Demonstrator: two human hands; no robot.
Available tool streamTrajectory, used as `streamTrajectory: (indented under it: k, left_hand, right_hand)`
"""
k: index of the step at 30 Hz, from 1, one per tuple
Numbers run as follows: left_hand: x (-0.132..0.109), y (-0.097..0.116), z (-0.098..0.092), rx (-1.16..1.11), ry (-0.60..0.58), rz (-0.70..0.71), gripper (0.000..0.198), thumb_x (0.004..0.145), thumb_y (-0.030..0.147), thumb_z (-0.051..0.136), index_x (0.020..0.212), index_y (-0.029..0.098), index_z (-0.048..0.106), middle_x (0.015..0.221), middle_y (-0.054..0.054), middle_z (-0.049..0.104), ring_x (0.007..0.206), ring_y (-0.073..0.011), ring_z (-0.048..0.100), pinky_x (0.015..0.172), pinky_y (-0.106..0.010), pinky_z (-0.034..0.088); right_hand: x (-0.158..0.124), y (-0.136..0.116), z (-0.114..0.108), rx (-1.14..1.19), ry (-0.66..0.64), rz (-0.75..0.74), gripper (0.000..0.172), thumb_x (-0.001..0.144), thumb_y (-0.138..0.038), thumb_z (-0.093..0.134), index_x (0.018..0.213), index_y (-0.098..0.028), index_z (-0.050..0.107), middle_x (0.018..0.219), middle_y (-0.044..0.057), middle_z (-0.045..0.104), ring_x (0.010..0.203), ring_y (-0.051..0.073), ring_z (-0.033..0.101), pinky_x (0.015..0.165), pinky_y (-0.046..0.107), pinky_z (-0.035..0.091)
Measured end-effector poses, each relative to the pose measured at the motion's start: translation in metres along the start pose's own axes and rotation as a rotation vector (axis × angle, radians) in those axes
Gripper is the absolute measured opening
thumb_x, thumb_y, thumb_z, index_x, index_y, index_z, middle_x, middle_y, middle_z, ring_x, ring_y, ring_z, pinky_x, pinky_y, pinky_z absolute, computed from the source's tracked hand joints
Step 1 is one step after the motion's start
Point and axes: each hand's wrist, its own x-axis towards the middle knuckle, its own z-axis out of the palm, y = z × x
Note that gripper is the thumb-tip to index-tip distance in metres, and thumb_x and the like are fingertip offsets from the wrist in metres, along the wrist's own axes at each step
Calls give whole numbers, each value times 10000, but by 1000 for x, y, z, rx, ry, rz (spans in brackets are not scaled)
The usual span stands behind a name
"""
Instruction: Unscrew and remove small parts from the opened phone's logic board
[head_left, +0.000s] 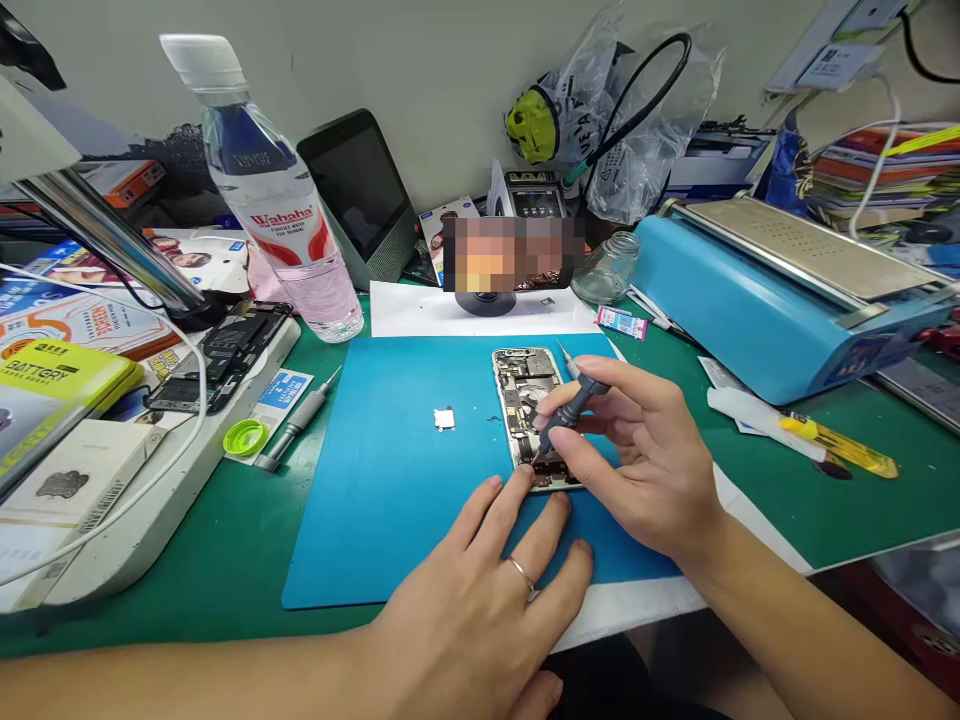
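Observation:
An opened smartphone (517, 400) lies on the blue mat (375, 500) with its inner boards showing. My right hand (652, 450) grips a dark grey screwdriver (568, 415), its tip pointing down at the lower part of the phone. A second thin tool (568, 360) with a metal tip shows beside the phone's upper right, partly hidden by that hand. My left hand (502, 580), a ring on one finger, has its fingers stretched out, with fingertips at the phone's lower edge. Left of the phone, a small silvery metal plate (444, 419) rests on the mat with tiny dark bits nearby.
A grey screwdriver (304, 420) and a green cap (245, 437) lie left of the mat. Behind stand a water bottle (285, 220) and a propped, blurred screen (510, 255). On the right are a blue machine (750, 300) and a yellow cutter (840, 445).

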Motion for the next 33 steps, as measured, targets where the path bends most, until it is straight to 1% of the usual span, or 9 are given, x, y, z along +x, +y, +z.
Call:
streamTrajectory:
  k: [8,12,14,18,20,26,28,31,33]
  left_hand:
    - [2,0,-13,27,-47,-1,765,984,531,638,1582,130,378,1678,-223,361,1567,-495,262,1239,-583,343]
    - [0,0,-12,20,-49,7,770,986,530,630,1584,122,371,1672,-229,367,1570,-496,253,1247,-577,314]
    - [-2,1,-6,14,-30,8,783,991,525,618,1600,118,341,1684,-233,339,1585,-493,208,1274,-575,236]
    - [-6,4,5,36,11,-5,814,978,517,633,1614,116,322,1717,-226,265,1608,-488,90,1297,-555,-53]
    - [-7,6,8,53,19,-6,829,968,502,649,1618,108,320,1719,-230,256,1612,-487,54,1282,-548,-124]
    - [-8,6,5,78,18,5,816,994,495,618,1631,92,305,1716,-226,272,1628,-431,-37,1283,-508,-133]
    - [-8,6,6,92,23,6,825,992,503,621,1633,91,304,1717,-226,272,1629,-427,-37,1284,-512,-124]
    - [-8,6,7,98,26,13,836,993,506,621,1636,83,295,1717,-235,266,1622,-439,81,1284,-519,-105]
    - [-7,6,4,95,30,23,806,1010,508,596,1625,72,311,1705,-236,296,1602,-435,183,1290,-516,-67]
  right_hand:
    - [1,-3,0,-14,25,2,650,936,-4,649,1450,-380,525,1091,-11,680,967,129,728,818,251,662]
    - [0,-2,0,-31,44,-1,639,932,-7,656,1442,-370,527,1093,-12,686,965,129,728,818,254,656]
    - [0,-1,0,-39,50,-6,632,932,-13,659,1440,-364,526,1085,-10,687,972,136,730,820,264,659]
    - [3,0,0,-58,72,-14,599,942,-31,659,1431,-351,528,1067,-2,694,946,144,737,813,282,669]
    - [3,0,0,-61,86,-12,580,945,-39,659,1422,-345,531,1060,3,696,940,151,742,805,290,673]
    - [3,-2,0,-68,105,-6,532,951,-57,664,1388,-337,547,1045,7,710,918,160,747,800,304,676]
    - [3,-2,-1,-66,129,-1,531,952,-59,660,1385,-347,554,1040,5,709,921,170,744,804,323,675]
    - [2,-1,-1,-50,156,22,536,970,-86,644,1417,-364,540,1050,12,705,929,187,729,775,339,667]
    - [2,1,-2,-21,181,48,576,991,-109,625,1476,-388,491,1064,15,707,930,189,718,777,341,660]
